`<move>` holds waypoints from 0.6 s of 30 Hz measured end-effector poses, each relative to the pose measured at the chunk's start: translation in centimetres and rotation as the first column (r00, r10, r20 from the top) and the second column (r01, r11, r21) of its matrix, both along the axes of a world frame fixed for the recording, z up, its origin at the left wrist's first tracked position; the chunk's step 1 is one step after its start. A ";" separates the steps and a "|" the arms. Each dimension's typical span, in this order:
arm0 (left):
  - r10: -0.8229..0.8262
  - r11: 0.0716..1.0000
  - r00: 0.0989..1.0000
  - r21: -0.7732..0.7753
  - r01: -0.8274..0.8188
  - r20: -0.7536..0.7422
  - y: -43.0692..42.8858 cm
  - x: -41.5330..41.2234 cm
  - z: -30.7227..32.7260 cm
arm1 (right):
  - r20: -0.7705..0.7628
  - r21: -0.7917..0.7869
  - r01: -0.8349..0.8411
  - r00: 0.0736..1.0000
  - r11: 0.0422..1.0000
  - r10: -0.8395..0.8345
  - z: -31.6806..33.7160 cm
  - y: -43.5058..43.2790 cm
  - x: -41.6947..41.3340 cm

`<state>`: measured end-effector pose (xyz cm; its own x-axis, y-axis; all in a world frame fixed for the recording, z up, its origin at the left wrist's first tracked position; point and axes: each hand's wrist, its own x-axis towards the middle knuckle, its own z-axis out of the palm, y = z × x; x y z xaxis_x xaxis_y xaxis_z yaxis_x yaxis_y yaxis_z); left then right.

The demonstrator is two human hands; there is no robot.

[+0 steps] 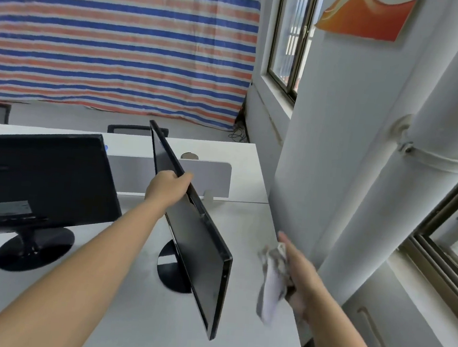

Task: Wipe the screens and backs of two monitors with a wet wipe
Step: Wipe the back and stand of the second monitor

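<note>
On the white desk (113, 316) stand two monitors. The left monitor (40, 177) shows me its back. The right monitor (202, 260) is turned nearly edge-on, its long axis running away from me. My left hand (168, 185) curls over its top edge, steadying it. Its glossy face, the screen I think, looks rightward toward my right hand (299, 275). That hand is near it but apart and grips the crumpled wet wipe (271, 286), so it is the nearer one for wiping.
</note>
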<state>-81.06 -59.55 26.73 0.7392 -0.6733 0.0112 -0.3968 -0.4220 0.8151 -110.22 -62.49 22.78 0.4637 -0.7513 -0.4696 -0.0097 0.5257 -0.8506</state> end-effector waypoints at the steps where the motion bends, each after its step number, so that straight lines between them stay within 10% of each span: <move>1: 0.004 1.000 1.000 0.016 -0.004 0.004 -0.2 0.5 0.2 | 0.115 0.042 0.068 0.991 0.997 -0.072 1.0 -1.1 0.6; 4: -0.010 0.999 1.000 0.043 0.010 0.011 -1.0 2.1 0.5 | 0.214 -0.170 0.113 0.974 0.979 -0.075 4.7 -2.9 4.0; 9: 0.002 1.000 0.999 -0.007 -0.001 0.045 -2.3 2.7 -0.1 | -0.155 -0.727 -0.158 0.986 0.668 0.064 8.5 -1.5 12.2; 18: 0.005 1.000 0.996 0.003 -0.005 0.092 -3.0 4.1 -0.7 | -0.443 -0.711 -0.587 0.801 0.386 0.402 8.5 1.9 9.1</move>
